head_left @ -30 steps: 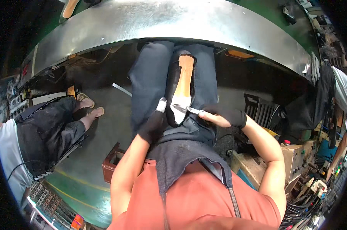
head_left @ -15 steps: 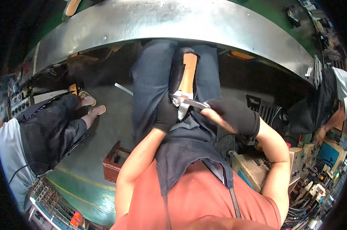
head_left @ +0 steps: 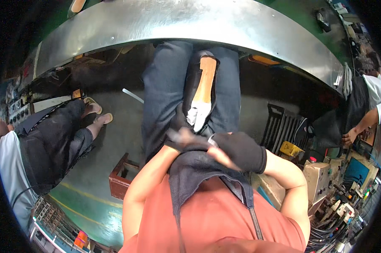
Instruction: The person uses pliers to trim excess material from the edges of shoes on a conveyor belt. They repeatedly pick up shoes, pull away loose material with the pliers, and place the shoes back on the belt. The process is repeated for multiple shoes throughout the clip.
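A black shoe upper (head_left: 192,87) rests sole up between my thighs, pulled over a form. Its bottom shows a tan insole (head_left: 205,79), with white material (head_left: 201,113) at the end nearer me. My left hand (head_left: 181,123), in a black fingerless glove, grips the side of the shoe beside the crumpled white edge. In a matching glove, my right hand (head_left: 237,148) is closed round the handle of metal pincers (head_left: 186,135). The tool's head is smeared by motion and lies over my left wrist, apart from the white material.
A curved metal bench (head_left: 190,21) spans the far side. At the left a seated person (head_left: 51,143) is near a small brown wooden box (head_left: 122,177). Black slatted plastic (head_left: 279,126), a yellow object (head_left: 290,149) and machinery (head_left: 319,179) stand at the right. Another person's hand (head_left: 348,137) shows beyond.
My right hand has drawn the pincers from the white material toward my body, down and to the left over my left wrist. My left hand keeps its place on the shoe.
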`<state>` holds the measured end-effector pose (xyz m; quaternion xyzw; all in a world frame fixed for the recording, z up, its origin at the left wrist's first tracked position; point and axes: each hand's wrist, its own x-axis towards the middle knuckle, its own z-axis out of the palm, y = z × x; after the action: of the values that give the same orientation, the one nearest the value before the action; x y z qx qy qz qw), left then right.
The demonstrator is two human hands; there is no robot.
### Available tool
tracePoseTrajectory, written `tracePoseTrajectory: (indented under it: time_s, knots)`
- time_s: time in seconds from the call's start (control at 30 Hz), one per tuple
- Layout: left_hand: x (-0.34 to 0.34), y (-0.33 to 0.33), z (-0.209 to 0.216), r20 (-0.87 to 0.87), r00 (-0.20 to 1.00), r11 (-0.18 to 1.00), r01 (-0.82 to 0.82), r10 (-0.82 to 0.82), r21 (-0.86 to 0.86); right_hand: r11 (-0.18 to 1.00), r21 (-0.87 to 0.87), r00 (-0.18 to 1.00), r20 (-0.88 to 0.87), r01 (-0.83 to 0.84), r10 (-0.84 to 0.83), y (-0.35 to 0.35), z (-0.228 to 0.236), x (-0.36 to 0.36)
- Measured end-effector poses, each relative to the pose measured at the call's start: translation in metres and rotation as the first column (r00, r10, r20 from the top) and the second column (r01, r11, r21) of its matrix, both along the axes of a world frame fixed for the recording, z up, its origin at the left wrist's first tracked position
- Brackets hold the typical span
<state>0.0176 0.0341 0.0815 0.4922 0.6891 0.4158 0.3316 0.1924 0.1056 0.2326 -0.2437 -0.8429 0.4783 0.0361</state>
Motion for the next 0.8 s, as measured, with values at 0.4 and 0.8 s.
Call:
tracePoseTrajectory:
  time_s: [0.4, 0.8]
  knots:
    - [-0.017, -0.020, 0.002, 0.103, 0.971, 0.971, 0.226, -0.218, -0.081, 1.000, 0.010, 0.988, 0.154, -0.011, 0.009, 0.008, -0.083, 0.027]
    - [-0.015, 0.056, 0.061, -0.117, 0.982, 0.980, 0.160, -0.146, 0.121, 0.786, -0.437, 0.899, 0.204, 0.438, -0.387, -0.012, -0.013, 0.066]
